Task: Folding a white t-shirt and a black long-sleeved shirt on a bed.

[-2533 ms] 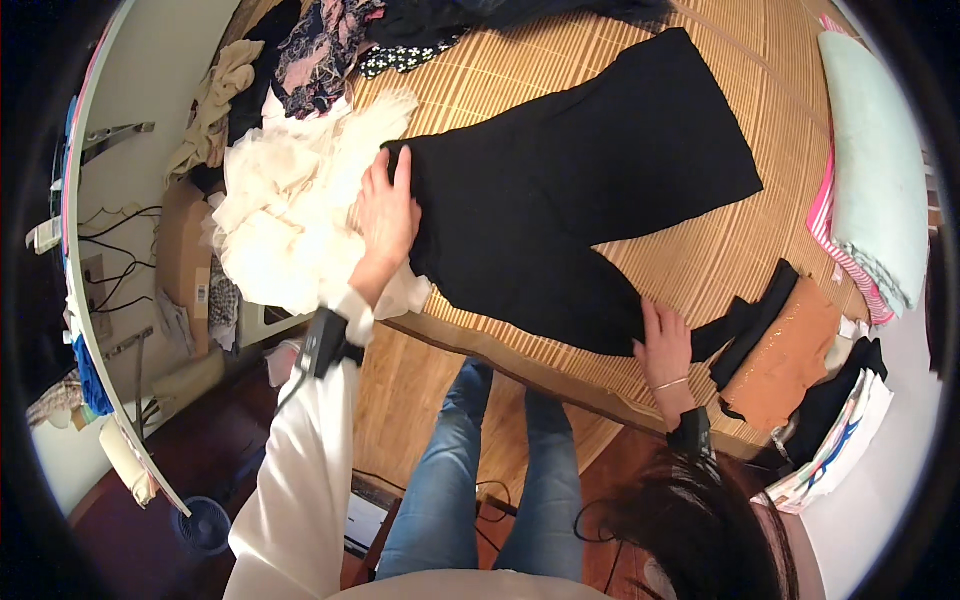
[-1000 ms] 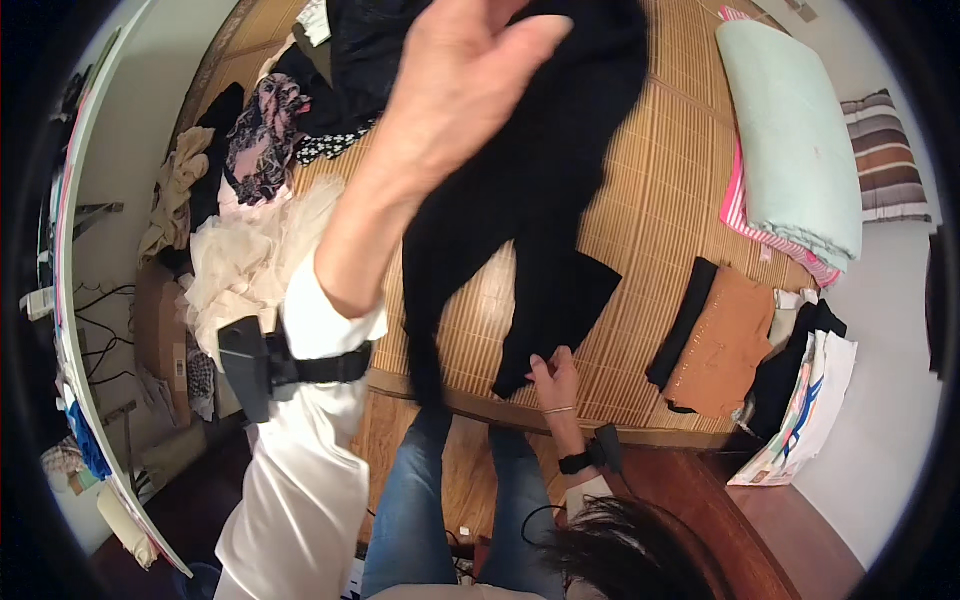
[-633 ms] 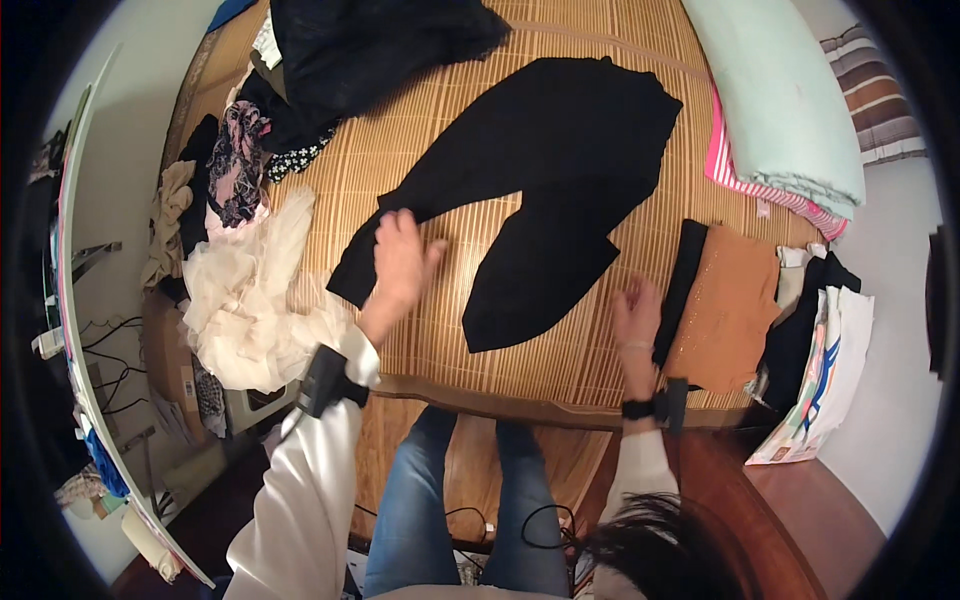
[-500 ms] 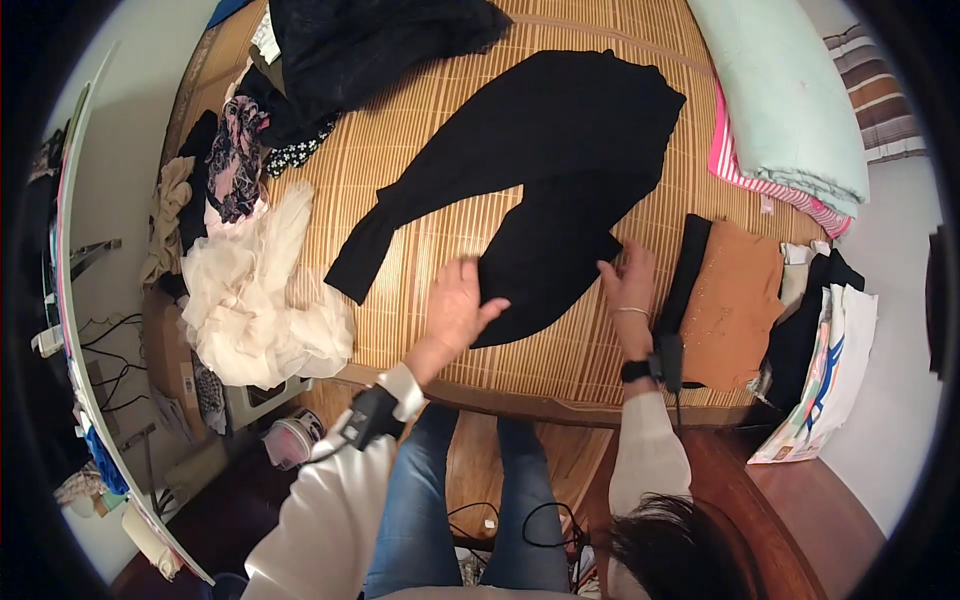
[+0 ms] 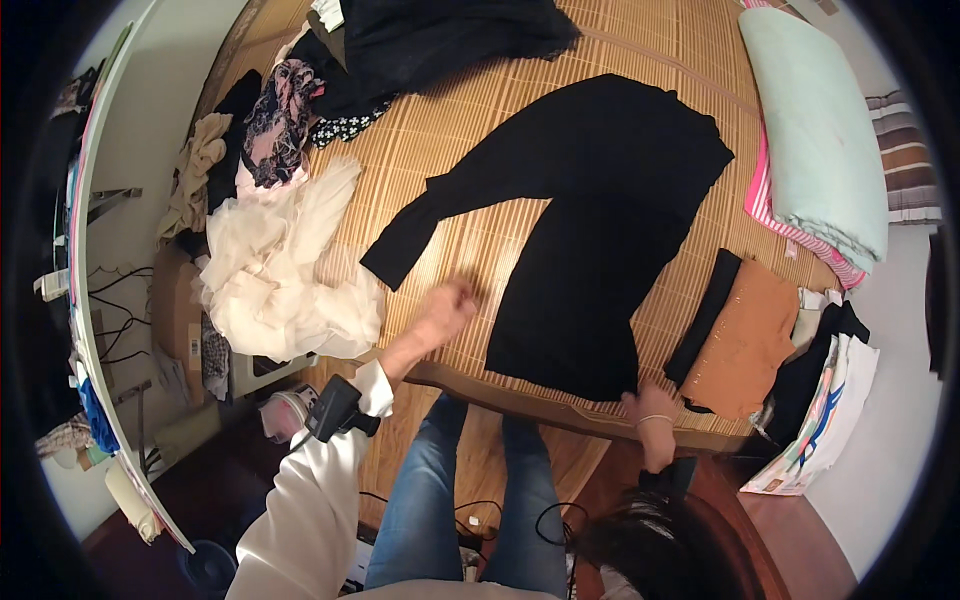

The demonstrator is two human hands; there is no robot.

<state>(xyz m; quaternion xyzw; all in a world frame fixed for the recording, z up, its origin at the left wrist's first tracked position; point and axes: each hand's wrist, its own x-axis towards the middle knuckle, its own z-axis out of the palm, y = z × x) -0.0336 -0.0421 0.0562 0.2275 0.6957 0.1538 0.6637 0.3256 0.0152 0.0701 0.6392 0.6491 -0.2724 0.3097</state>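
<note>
A black long-sleeved top (image 5: 610, 210) lies on the bamboo mat, one sleeve stretched toward the left and its straight hem facing me. At the hem's right corner is my right hand (image 5: 652, 408), its fingers closed on the cloth edge. My left hand (image 5: 445, 312) hovers over bare mat between the sleeve's cuff and the body of the top, apart from both. Its fingers are smeared by motion, so their pose is unclear. Nothing shows in that hand.
Crumpled cream tulle (image 5: 285, 275) lies at the left, with patterned clothes (image 5: 282, 120) behind it. A dark garment (image 5: 450, 40) spreads at the far side. To the right are a folded orange-brown garment (image 5: 745, 340), a pale green quilt (image 5: 815, 140) and a white printed bag (image 5: 815, 420).
The lower part of the top, folded up before, is spread toward me with its hem straight. My right hand has come nearer with the corner; my left has drawn off the cloth.
</note>
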